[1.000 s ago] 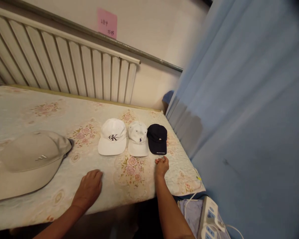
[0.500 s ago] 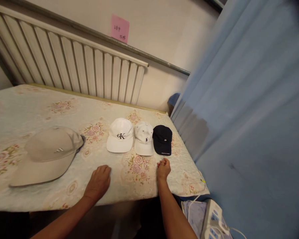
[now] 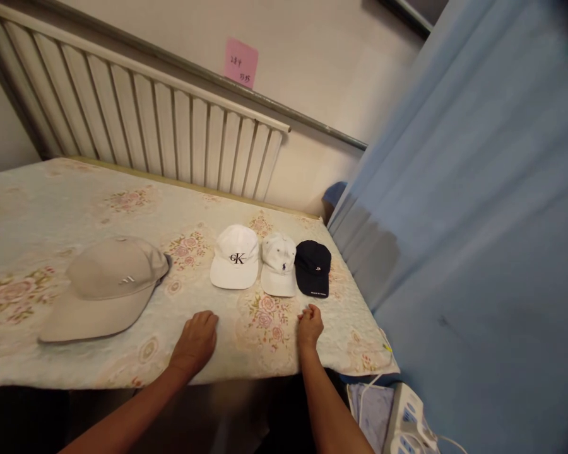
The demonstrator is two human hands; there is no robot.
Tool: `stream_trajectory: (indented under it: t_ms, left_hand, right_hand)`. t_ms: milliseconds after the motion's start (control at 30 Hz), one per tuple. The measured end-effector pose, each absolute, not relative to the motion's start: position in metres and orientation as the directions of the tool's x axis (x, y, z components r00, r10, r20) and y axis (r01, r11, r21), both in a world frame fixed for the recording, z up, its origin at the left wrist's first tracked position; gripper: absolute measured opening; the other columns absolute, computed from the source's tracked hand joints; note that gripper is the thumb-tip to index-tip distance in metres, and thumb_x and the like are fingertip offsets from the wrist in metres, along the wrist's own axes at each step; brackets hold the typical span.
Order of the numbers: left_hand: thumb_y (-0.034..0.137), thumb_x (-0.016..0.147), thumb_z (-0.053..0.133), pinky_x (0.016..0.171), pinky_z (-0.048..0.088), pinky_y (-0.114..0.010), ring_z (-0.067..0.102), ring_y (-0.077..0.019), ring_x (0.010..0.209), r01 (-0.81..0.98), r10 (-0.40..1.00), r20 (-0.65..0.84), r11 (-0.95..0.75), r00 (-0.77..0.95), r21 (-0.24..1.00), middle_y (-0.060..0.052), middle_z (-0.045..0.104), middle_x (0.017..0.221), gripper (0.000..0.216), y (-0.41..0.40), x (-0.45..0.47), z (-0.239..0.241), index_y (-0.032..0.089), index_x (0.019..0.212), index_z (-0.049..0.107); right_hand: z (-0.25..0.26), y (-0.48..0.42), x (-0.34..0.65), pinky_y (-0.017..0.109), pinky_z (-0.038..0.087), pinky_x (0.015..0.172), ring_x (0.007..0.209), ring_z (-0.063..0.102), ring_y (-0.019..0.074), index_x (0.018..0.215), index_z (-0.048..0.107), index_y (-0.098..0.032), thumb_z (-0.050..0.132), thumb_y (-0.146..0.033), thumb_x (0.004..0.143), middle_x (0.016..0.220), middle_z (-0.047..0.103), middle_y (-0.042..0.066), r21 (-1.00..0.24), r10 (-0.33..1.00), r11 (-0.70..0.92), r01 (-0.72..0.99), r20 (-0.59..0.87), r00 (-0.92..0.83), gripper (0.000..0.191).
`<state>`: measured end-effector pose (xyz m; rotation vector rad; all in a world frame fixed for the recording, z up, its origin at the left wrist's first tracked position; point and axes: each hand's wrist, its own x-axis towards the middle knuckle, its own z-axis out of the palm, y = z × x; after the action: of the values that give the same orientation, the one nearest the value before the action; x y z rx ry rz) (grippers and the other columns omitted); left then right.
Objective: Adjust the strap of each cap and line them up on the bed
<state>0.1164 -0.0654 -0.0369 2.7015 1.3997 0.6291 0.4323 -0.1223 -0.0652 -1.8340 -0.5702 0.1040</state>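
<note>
My left hand (image 3: 197, 339) rests on the floral bedspread (image 3: 246, 359), fingers curled under in a loose fist. It lies between a large beige cap (image 3: 118, 268) on the left and a white cap with black "CK" lettering (image 3: 235, 257). Curled with nothing visible inside, my right hand (image 3: 310, 326) lies just below the brim of a black cap (image 3: 313, 268), apart from it. Between the white and black caps sits an off-white cap with a small dark emblem (image 3: 279, 265). These three smaller caps stand in a row, brims toward me.
A white radiator (image 3: 170, 132) runs along the wall behind the bed, with a pink note (image 3: 241, 62) above. To the right hangs a blue curtain (image 3: 464, 252). A white power strip (image 3: 404, 416) with cables lies below the bed's right corner.
The view has shifted slightly, so the caps and wall appear a little further right. Both hands stay curled on the bedspread; no cap has visibly been moved.
</note>
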Motion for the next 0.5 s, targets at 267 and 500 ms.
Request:
stream_trajectory:
  t_ms: [267, 500]
  left_hand:
    - [0.008, 0.082, 0.041, 0.086, 0.037, -0.040, 0.048, -0.0258, 0.097, 0.763, 0.816, 0.324, -0.569, 0.478, 0.306, -0.011, 0.055, 0.097, 0.020, -0.068, 0.115, -0.038, 0.016, 0.091, 0.058]
    - [0.006, 0.079, 0.041, 0.093, 0.037, -0.045, 0.047, -0.0264, 0.102, 0.588, 0.847, 0.319, -0.526, 0.425, 0.614, -0.012, 0.058, 0.100, 0.024, -0.069, 0.106, -0.043, 0.016, 0.089, 0.060]
  right_hand:
    - [-0.067, -0.129, 0.402, 0.030, 0.045, 0.075, 0.076, 0.064, 0.0205, 0.100, 0.064, -0.017, 0.047, -0.024, 0.079, 0.083, 0.071, 0.006, -0.857, 0.504, -0.264, 0.443, 0.269, 0.821, 0.028]
    - [-0.068, -0.131, 0.377, 0.035, 0.043, 0.086, 0.092, 0.063, 0.0251, 0.102, 0.065, -0.016, 0.046, -0.027, 0.080, 0.099, 0.070, 0.012, -0.754, 0.621, -0.276, 0.596, 0.334, 0.709, 0.032]
